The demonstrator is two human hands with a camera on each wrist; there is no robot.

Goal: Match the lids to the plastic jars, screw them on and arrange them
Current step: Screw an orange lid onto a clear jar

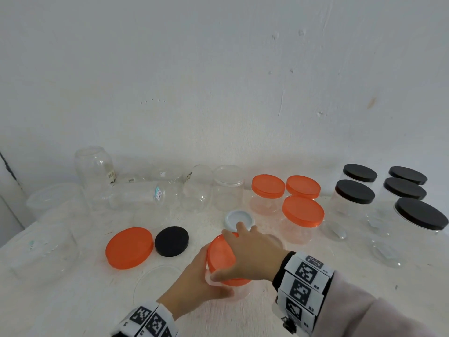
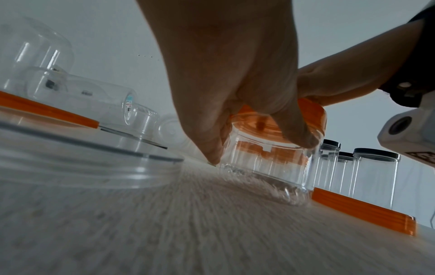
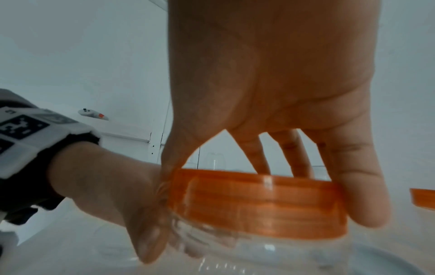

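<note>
A short clear plastic jar (image 2: 266,167) stands on the white table near the front, with an orange lid (image 1: 222,256) on its mouth. My left hand (image 1: 194,280) grips the jar's wall from the left. My right hand (image 1: 245,254) reaches over the top, and its fingers and thumb curl round the orange lid's (image 3: 261,201) rim. The jar body (image 3: 235,247) shows below the lid in the right wrist view. A loose orange lid (image 1: 129,248), a black lid (image 1: 171,241) and a white lid (image 1: 239,218) lie just beyond.
Three orange-lidded jars (image 1: 302,216) stand in the middle back. Several black-lidded jars (image 1: 354,203) stand at the right. Open clear jars (image 1: 227,187) line the back left, one lying on its side (image 1: 138,195). A clear lid (image 1: 158,280) lies front left.
</note>
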